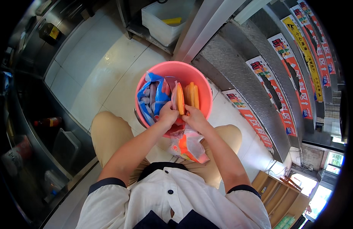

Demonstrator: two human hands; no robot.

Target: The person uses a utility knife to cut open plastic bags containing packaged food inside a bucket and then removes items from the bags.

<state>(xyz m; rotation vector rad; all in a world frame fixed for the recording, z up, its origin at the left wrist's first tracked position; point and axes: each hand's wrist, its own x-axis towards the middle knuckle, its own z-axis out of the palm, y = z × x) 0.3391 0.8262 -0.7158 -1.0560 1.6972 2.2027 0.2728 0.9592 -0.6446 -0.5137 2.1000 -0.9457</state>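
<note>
A pink plastic bucket (160,67) stands on the floor between my knees. My left hand (168,115) and my right hand (196,117) are over its near side, gripping from either side a bundle of orange sausage-like sticks (180,97) partly in clear film. Another bundle of orange sticks (192,94) stands upright in the bucket, just beyond my right hand. Left of my hands, a blue-and-clear plastic bag (162,98) holds greyish, sausage-shaped pieces. A clear and orange plastic bag (189,146) hangs over the near rim, below my hands. My fingertips are partly hidden.
Metal steps (236,54) with printed strips rise at the right. A white plastic bin (165,31) sits on a low metal shelf ahead, beside a metal post (203,28). Dark shelving at left holds a bottle (50,122). Pale floor tiles (87,57) surround the bucket.
</note>
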